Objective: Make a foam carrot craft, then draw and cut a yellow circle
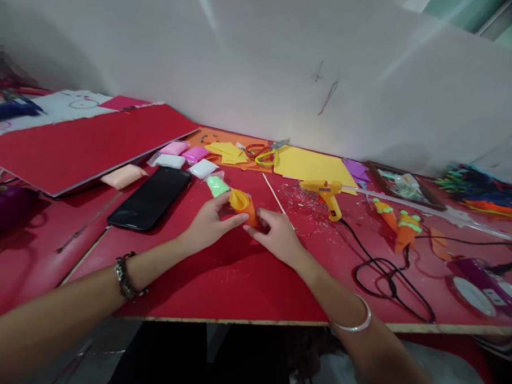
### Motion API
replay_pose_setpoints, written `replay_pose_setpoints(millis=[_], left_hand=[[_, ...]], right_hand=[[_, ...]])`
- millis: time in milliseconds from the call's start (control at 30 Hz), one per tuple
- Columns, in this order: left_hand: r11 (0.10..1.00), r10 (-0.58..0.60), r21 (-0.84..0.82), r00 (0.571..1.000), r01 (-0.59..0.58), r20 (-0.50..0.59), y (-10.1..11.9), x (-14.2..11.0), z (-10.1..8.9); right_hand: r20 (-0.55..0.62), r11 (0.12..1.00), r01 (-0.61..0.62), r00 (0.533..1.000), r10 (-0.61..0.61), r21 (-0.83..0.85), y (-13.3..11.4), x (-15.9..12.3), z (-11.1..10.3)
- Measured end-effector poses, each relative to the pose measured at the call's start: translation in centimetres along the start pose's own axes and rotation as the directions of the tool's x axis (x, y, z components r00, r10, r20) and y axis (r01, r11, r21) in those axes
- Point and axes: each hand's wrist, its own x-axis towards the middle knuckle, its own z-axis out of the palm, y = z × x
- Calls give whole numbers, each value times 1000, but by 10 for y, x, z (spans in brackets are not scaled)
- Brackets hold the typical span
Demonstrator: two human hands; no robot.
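Observation:
Between both hands, just above the red table, is a small orange paper cone [251, 212] with folded yellow paper [239, 200] in its open top. My left hand [210, 223] grips it from the left, thumb across its front. From the right, my right hand [276, 233] pinches its lower side with thumb and fingers. A green clay packet [218, 185] lies just beyond my left fingers. Close to my right hand rests a thin wooden stick [276, 197]. Two finished-looking orange cones with yellow and green tops, one of them a decorated cone [407, 230], lie farther right.
A yellow glue gun [329, 196] with a looping black cord [378, 259] lies to the right. Scissors [266, 153] and yellow paper sheets [314, 167] are at the back. On the left are a black phone [151, 199] and a large red board [92, 142].

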Motion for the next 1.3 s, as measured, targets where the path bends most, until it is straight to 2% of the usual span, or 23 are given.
replay_pose_setpoints(millis=[67,133,200,267,367,467,567,767,867,1000,1100,1233,1300], left_hand=[[1000,-25,9,1000,25,-12,2,0,-1],[999,-40,-18,999,40,-22,5,0,-2],[997,-48,-56,999,48,-11,6,0,-4],[994,-45,-97,999,46,6,8,-1,-5],[986,-16,-163,1000,20,27,9,-1,-7],[971,0,-238,995,25,104,8,-2,-6],[956,22,-293,982,34,188,7,-4,-3],[986,73,-160,989,-52,128,7,-8,0],[990,92,-118,978,-71,186,8,-9,-1],[982,150,-142,965,-121,216,10,-11,0],[977,205,-97,953,-188,225,13,-9,0],[937,333,-4,895,-348,297,17,-6,-1],[921,367,9,876,-389,314,18,-6,-1]], right_hand=[[49,998,-17,999,14,62,-2,-1,1],[156,967,-105,985,69,233,-4,-2,1],[337,867,-245,936,96,434,-5,-2,0],[486,742,-366,872,62,562,-4,-2,-3],[560,609,-445,828,1,657,-1,-2,-6],[570,561,-456,821,-35,691,2,-1,-5],[520,587,-421,854,1,691,3,0,-2],[349,696,-313,932,94,647,2,1,5],[273,726,-258,957,101,637,4,0,8],[164,786,-128,986,35,605,7,-1,11],[148,811,-56,988,-38,583,7,-1,10],[144,874,18,984,-101,486,5,-1,7],[136,903,57,983,-126,427,5,-1,6]])
